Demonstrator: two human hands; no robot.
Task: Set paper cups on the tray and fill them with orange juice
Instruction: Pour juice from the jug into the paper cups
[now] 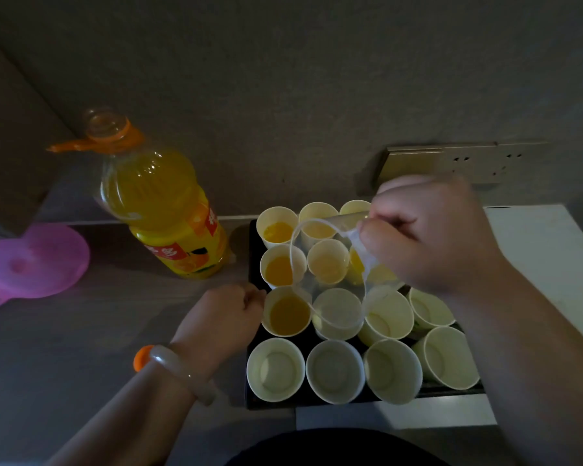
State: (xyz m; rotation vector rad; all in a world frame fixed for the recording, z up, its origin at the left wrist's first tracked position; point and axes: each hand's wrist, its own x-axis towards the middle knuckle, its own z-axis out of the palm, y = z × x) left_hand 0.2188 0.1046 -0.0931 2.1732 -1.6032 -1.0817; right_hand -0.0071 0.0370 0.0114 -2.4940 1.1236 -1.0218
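Note:
A black tray [253, 375] holds several white paper cups. The cups in the far rows and one at the left [289, 313] hold orange juice; the near cups [276, 368] are empty. My right hand [431, 237] grips a clear plastic measuring cup [317, 290], tilted mouth-down over an empty cup [338, 314] in the third row. My left hand [223, 317] has its fingers curled against the left side of the filled left cup. An open orange juice bottle [162, 203] stands left of the tray.
A pink funnel [36, 262] lies on the counter at far left. An orange cap [140, 358] lies beside my left wrist. A wall socket panel [465, 163] is behind the tray. A white surface [532, 237] lies to the right, under the tray's edge.

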